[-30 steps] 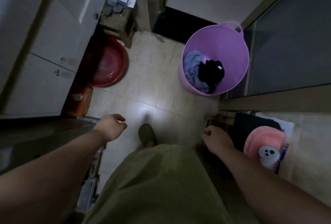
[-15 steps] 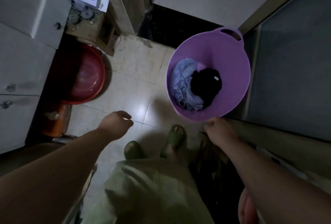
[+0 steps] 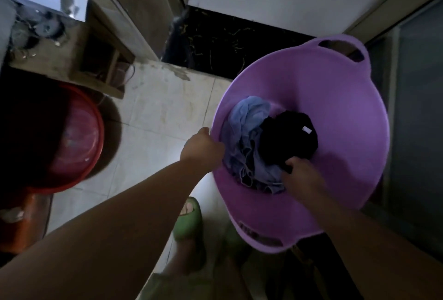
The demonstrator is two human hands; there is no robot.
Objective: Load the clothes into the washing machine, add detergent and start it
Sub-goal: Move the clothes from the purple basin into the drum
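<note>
The clothes lie at the bottom of the purple laundry tub (image 3: 335,98), which stands on the tiled floor (image 3: 163,112) at the right of the scene: a light blue garment (image 3: 247,136) bunched on the left and a black garment (image 3: 287,139) with a small white tag on the right, the two touching. I have my right hand (image 3: 300,175) down inside the tub, fingers curled onto the near edge of the black garment where it meets the blue one; whether they have actually closed on the cloth I cannot tell. My left hand (image 3: 202,147) is closed over the tub's left rim. Near the tub, a foot in a green slipper (image 3: 188,223) stands on the tiles. At the left sits a red basin (image 3: 79,136), with a wooden stool (image 3: 72,60) beyond it at the far left. A dark doormat (image 3: 239,43) lies on the far side of the tub
</note>
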